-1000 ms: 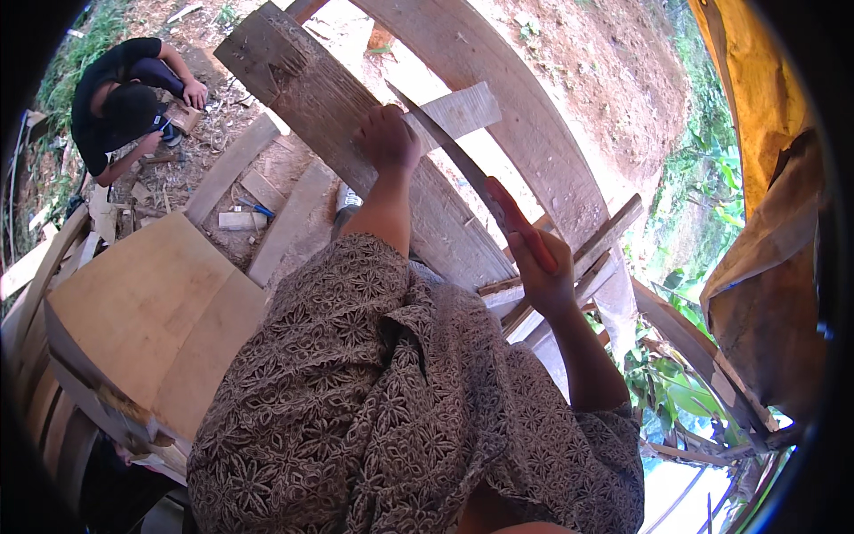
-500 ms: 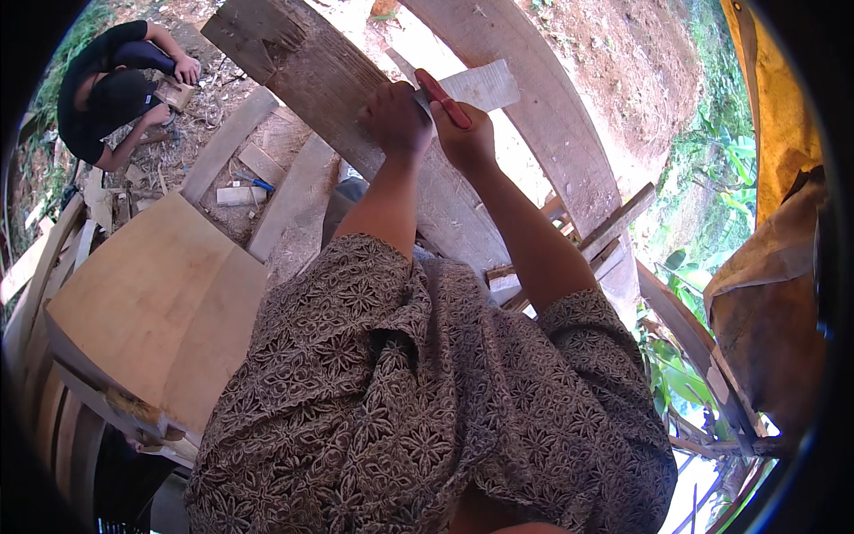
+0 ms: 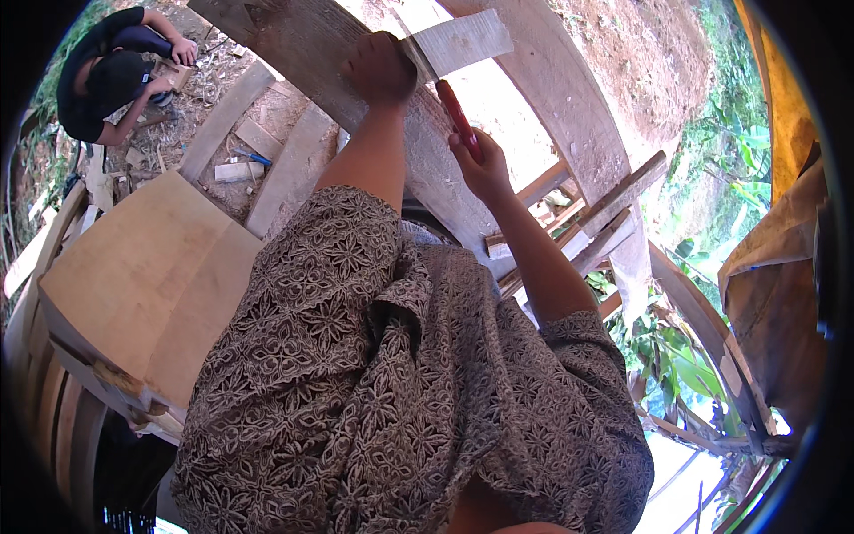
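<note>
My right hand (image 3: 485, 167) is closed round the red handle of a handsaw (image 3: 463, 120). The saw's thin blade shows nearly edge-on as a dark line against a pale wooden board (image 3: 467, 42). This board lies across a wide, weathered plank (image 3: 311, 53) and juts out past its right edge. My left hand (image 3: 381, 69), fingers curled, presses down on the board just left of the blade. The hand covers that part of the board.
Curved boards (image 3: 578, 116) stand beyond and to the right, beside crossed timber scraps (image 3: 614, 200). A smooth curved wooden panel (image 3: 147, 285) is at left. Far left, a person (image 3: 111, 76) crouches over a wooden block. A blue-handled tool (image 3: 253, 156) lies among offcuts; a tarp (image 3: 774, 285) hangs right.
My right hand has drawn the saw back toward me, so more of the blade shows. The left hand stays on the board. The whole view has shifted slightly.
</note>
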`<state>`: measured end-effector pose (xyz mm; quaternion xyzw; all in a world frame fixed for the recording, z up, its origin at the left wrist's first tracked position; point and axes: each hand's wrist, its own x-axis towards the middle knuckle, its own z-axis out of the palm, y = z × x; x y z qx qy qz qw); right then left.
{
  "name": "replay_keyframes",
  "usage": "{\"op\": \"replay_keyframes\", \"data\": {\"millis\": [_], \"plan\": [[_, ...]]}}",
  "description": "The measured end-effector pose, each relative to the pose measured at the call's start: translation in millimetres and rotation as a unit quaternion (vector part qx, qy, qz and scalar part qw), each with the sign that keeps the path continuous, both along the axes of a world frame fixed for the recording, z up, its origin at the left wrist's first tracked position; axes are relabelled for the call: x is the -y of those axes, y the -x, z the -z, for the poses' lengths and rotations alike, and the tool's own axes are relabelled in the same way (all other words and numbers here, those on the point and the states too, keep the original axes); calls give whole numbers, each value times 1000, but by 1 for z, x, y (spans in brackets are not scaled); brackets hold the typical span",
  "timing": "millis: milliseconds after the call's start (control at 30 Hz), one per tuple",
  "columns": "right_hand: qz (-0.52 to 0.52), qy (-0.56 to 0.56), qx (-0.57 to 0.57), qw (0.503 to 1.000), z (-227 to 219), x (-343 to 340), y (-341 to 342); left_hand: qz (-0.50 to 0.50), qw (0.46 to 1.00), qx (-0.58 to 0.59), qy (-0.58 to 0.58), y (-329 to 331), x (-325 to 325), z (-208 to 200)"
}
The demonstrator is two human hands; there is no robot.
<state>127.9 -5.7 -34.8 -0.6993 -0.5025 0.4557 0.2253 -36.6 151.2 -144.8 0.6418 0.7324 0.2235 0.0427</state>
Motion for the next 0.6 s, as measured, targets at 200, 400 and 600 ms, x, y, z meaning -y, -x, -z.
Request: {"op": "replay_keyframes", "data": {"millis": [200, 400, 600], "plan": [[48, 57, -52, 996, -120, 44, -33, -8, 998, 12, 55, -2, 0, -9], [58, 76, -41, 995, -199, -13, -3, 110, 993, 26, -19, 1, 2, -38], [79, 28, -28, 996, -205, -39, 24, 105, 993, 45, -10, 4, 0, -45]]}}
